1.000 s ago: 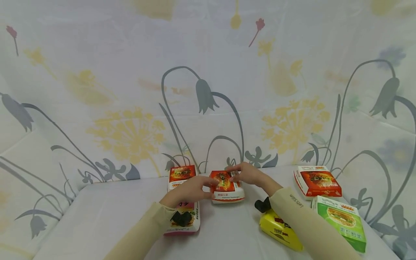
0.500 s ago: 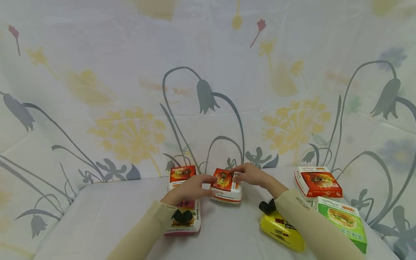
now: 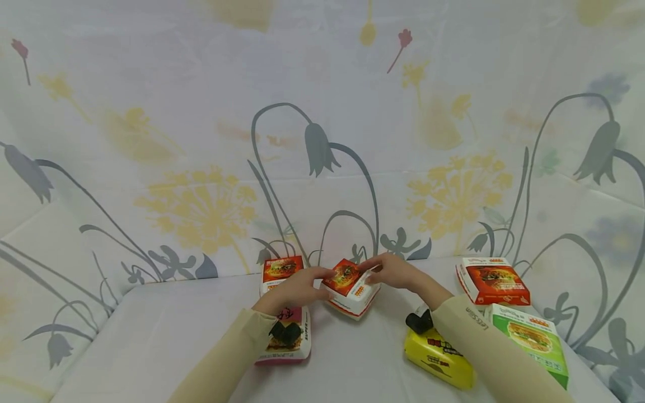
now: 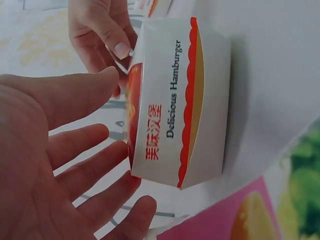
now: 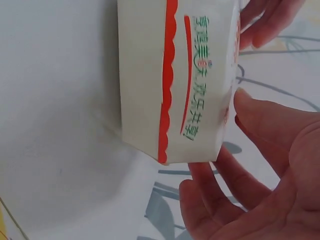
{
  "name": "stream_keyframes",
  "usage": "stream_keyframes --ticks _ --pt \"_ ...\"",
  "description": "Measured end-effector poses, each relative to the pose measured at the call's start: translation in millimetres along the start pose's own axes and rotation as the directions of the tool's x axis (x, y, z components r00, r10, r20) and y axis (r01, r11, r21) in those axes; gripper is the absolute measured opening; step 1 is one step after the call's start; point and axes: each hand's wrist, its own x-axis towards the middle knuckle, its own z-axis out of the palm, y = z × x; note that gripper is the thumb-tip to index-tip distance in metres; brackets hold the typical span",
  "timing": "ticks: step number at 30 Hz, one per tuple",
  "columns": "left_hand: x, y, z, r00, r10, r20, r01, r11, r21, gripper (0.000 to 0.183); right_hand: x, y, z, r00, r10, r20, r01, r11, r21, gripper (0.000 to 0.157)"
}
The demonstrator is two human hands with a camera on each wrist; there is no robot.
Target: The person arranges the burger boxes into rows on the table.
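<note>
A red and white hamburger box (image 3: pixel 349 284) sits near the middle of the table, turned with one corner toward me. My left hand (image 3: pixel 299 290) is at its left side, and in the left wrist view that hand's fingers (image 4: pixel 100 172) are spread and fairly straight, some tips at the box's edge. On the other side my right hand (image 3: pixel 395 271) holds the box by a corner. In the right wrist view its thumb (image 5: pixel 260 112) lies near the printed top, while the fingers reach partly behind the box.
Left of the hands stand another red hamburger box (image 3: pixel 282 268) and a pink box (image 3: pixel 292 347). A yellow packet (image 3: pixel 438 358) lies under the right forearm. On the right are a red box (image 3: pixel 494 280) and a green box (image 3: pixel 531 341). A patterned cloth (image 3: pixel 322 112) hangs behind.
The hamburger box between the hands has rotated on the table, from squarely facing me to cornerwise. The right hand has shifted slightly with it; the left hand stays nearly in place.
</note>
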Motion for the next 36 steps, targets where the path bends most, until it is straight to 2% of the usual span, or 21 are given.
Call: stream_keyframes --ticks 4,11,20,25,33,36 --pt "1.6 -0.1 0.5 1.000 0.001 -0.006 -0.001 1.000 0.015 0.055 -1 -1 0.5 1.000 -0.019 0.023 0.019 1.000 0.005 0.038" --pt "2.6 2.0 2.1 1.000 0.006 0.002 -0.006 1.000 -0.014 0.056 -2 -2 3.4 0.997 0.006 0.077 -0.008 1.000 0.023 0.047" --pt "-6.1 5.3 -4.4 0.998 0.017 -0.055 -0.013 0.998 0.060 0.047 -2 -2 2.1 0.997 0.009 0.078 -0.010 1.000 0.004 0.048" --pt "-6.8 9.5 -2.4 0.999 0.044 -0.011 -0.043 0.997 0.058 0.048 -3 -2 2.3 0.998 0.049 0.047 -0.048 0.999 -0.007 0.049" --pt "-7.3 11.1 1.7 1.000 -0.018 -0.025 0.020 0.998 0.055 0.056 -7 -7 5.2 0.994 0.098 0.043 -0.100 0.994 0.042 0.051" --pt "-6.0 11.3 2.9 0.999 -0.018 -0.033 0.020 0.999 0.051 0.057 -9 -8 5.5 0.993 0.103 0.049 -0.106 0.992 0.066 0.052"
